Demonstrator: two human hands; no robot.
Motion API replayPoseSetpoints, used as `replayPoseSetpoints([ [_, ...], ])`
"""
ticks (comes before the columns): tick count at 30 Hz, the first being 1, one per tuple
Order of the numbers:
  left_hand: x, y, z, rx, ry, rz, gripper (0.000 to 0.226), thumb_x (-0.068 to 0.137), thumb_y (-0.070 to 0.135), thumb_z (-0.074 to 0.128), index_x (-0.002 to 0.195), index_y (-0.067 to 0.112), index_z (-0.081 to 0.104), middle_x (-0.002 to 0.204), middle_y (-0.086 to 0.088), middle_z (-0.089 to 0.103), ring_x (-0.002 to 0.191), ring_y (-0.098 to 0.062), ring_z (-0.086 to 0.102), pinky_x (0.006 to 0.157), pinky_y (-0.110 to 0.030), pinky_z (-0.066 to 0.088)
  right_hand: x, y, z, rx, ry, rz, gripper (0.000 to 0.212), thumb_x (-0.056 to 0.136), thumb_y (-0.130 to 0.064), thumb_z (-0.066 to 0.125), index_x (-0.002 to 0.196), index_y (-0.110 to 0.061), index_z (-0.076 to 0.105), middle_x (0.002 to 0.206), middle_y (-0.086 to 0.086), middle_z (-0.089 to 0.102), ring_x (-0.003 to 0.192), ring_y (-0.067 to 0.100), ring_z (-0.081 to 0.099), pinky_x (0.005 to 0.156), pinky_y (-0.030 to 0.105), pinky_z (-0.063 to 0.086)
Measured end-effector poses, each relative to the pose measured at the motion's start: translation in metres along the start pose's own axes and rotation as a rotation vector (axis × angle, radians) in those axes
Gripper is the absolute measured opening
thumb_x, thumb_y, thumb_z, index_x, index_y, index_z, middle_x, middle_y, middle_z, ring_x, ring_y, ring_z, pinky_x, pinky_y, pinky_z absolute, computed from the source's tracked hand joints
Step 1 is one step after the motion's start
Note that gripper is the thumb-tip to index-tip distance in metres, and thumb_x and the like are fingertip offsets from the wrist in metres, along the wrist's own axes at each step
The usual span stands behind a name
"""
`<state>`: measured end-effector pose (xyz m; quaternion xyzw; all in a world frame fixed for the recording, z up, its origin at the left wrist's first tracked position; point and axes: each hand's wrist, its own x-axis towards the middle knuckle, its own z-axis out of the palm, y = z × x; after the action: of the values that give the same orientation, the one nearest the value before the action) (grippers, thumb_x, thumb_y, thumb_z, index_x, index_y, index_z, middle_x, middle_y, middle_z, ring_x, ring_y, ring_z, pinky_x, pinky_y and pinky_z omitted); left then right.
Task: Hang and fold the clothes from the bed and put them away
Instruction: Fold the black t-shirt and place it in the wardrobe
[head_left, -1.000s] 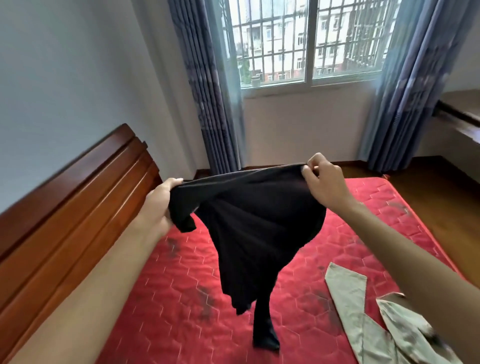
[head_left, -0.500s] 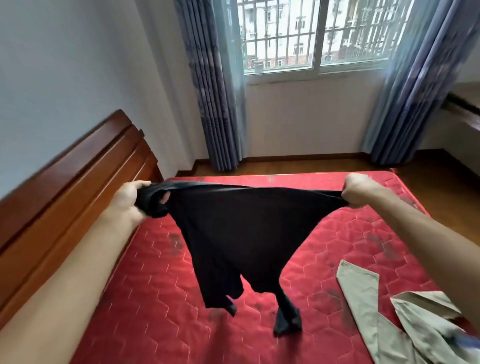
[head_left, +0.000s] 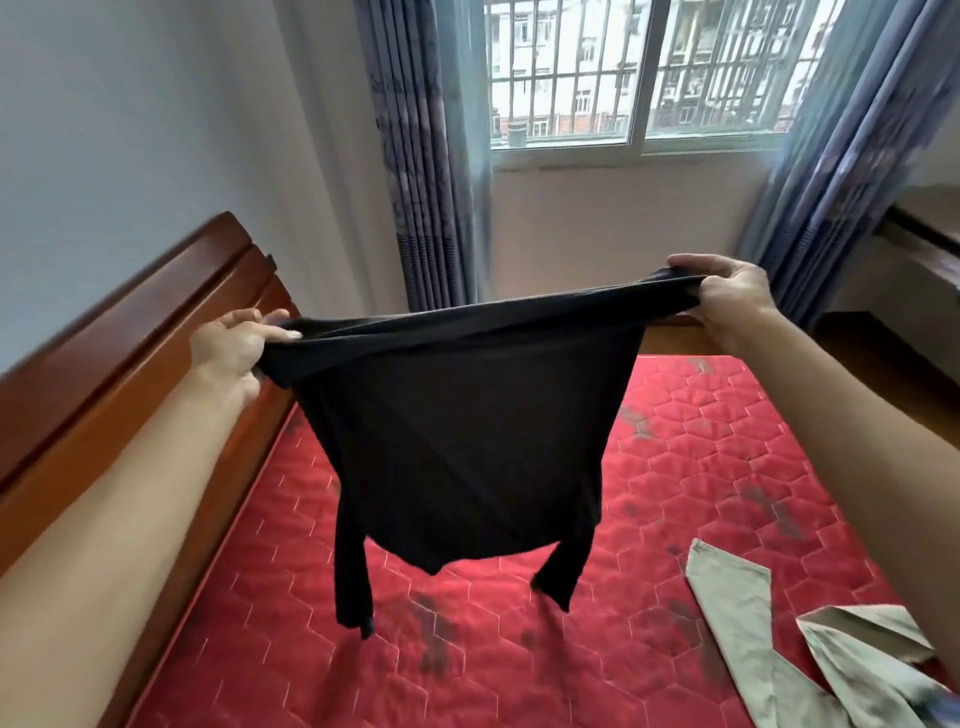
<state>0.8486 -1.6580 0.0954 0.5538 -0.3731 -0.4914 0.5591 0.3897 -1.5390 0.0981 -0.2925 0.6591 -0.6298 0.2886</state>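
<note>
Black long-sleeved top (head_left: 467, 441), held stretched above the red mattress (head_left: 701, 457).
Left hand (head_left: 234, 345) and right hand (head_left: 727, 296) each grip a bunched upper corner; a slipping pinch could drop it, crumpled, onto the mattress.

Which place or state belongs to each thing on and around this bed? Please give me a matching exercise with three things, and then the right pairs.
Things:
1. black top
2. beige garment
3. wooden headboard

Places or states:
A. lies on the red mattress, at the right
B. stands along the bed's left edge
C. hangs in the air, stretched between the left hand and the right hand

Pairs: 1-C, 2-A, 3-B.
</note>
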Motion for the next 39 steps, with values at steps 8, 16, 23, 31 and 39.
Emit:
replayPoseSetpoints([
  [8,-0.034,-0.059,-0.046,0.214,-0.133,0.139,0.037,0.067,-0.014,0.079,0.074,0.017,0.06,0.092,-0.001,0.069,0.083,-0.012,0.066,0.078,-0.027,0.054,-0.078,0.065,-0.033,-0.133,0.009,-0.051,0.053,0.079,0.019,0.042,0.109,-0.012,0.072,0.099,0.006,0.071,0.076,0.014,0.066,0.056,0.017,0.054],
  [16,-0.128,-0.256,-0.138,0.559,-0.171,-0.035,0.043,0.055,-0.026,0.079,0.074,0.01,0.066,0.088,-0.015,0.07,0.08,-0.021,0.061,0.064,-0.003,0.048,-0.226,0.274,-0.083,-0.62,-0.195,0.022,0.076,0.06,0.023,0.049,0.075,-0.048,0.072,0.078,-0.026,0.072,0.085,0.007,0.067,0.075,-0.003,0.041],
  [23,-0.245,-0.487,-0.232,0.854,-0.063,-0.325,0.037,0.054,-0.011,0.087,0.058,0.02,0.068,0.068,0.008,0.069,0.08,-0.024,0.071,0.075,-0.025,0.051,-0.352,0.495,-0.128,-0.861,-0.367,0.151,0.062,0.054,0.021,0.056,0.084,-0.031,0.072,0.086,-0.012,0.073,0.089,0.014,0.071,0.082,0.011,0.048],
  [31,-0.376,-0.645,-0.306,1.027,-0.11,-0.481,0.03,0.066,-0.013,0.08,0.068,0.016,0.069,0.075,0.002,0.068,0.076,-0.018,0.062,0.064,-0.008,0.04,-0.483,0.656,-0.188,-1.07,-0.558,0.24,0.043,0.072,0.01,0.063,0.101,-0.019,0.075,0.1,-0.003,0.072,0.097,0.021,0.067,0.088,0.034,0.05],
  [39,-0.432,-0.69,-0.366,1.187,-0.206,-0.603,0.023,0.074,-0.005,0.078,0.071,0.016,0.069,0.078,0.0,0.07,0.076,-0.016,0.064,0.065,-0.017,0.04,-0.564,0.698,-0.215,-1.329,-0.727,0.4,0.037,0.088,-0.016,0.063,0.125,-0.022,0.066,0.124,0.005,0.062,0.112,0.026,0.058,0.09,0.038,0.05],
])
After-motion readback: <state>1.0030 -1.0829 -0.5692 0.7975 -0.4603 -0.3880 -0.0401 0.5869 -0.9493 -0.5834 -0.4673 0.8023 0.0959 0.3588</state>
